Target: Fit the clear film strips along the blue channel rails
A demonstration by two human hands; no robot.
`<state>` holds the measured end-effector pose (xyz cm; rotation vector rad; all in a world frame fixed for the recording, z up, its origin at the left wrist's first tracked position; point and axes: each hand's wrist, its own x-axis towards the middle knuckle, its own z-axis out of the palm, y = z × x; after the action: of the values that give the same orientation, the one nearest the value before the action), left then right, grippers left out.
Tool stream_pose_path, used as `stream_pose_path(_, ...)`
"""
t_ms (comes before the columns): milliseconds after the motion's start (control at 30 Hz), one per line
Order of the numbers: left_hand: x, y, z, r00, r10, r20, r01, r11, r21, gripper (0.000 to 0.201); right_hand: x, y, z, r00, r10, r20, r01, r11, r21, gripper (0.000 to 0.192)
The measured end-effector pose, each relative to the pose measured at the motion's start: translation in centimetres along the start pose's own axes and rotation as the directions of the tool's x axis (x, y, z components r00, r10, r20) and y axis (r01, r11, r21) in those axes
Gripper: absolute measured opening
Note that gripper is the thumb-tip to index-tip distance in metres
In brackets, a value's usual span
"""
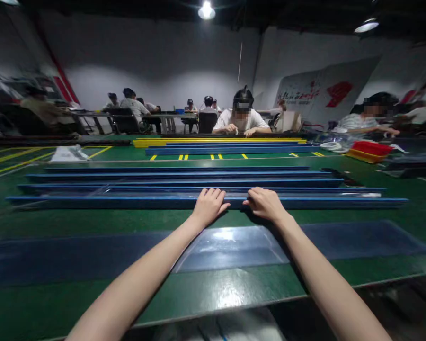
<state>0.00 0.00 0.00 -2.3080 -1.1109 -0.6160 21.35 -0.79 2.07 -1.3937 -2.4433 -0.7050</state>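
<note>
Several long blue strips with raised edges (128, 202) lie parallel across the green table, and the nearest one is under both my hands. My left hand (209, 206) has its fingers hooked over that strip's top edge, with the thumb on the near side. To its right, my right hand (264, 203) curls over the same edge, its fingers bent and close together. Clear film shows between the strips, just beyond my fingers. Nearer to me, a long transparent plastic sheet (230, 246) lies flat beneath my forearms and reflects the overhead light.
More blue strips (230, 150) and a yellow strip (216, 141) lie farther back on the green table (213, 291). A red and yellow bin (369, 150) stands back right, a white item (69, 153) back left. Across the table a person (241, 116) works; others sit behind.
</note>
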Motion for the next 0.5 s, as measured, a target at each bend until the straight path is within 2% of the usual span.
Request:
stream_pose_path(200, -0.2, 0.0, -0.1, 1.000, -0.018, 0.007, 0.018, 1.000, 0.011, 0.034, -0.9, 1.3, 0.0, 0.996, 0.083, 0.015, -0.083, 0.997, -0.009, 0.026)
stream_pose_path(500, -0.1, -0.1, 0.0, 1.000, -0.025, -0.002, 0.025, 0.999, 0.023, 0.032, -1.0, 1.6, 0.1, 0.997, 0.076, -0.007, -0.076, 0.997, 0.021, 0.028)
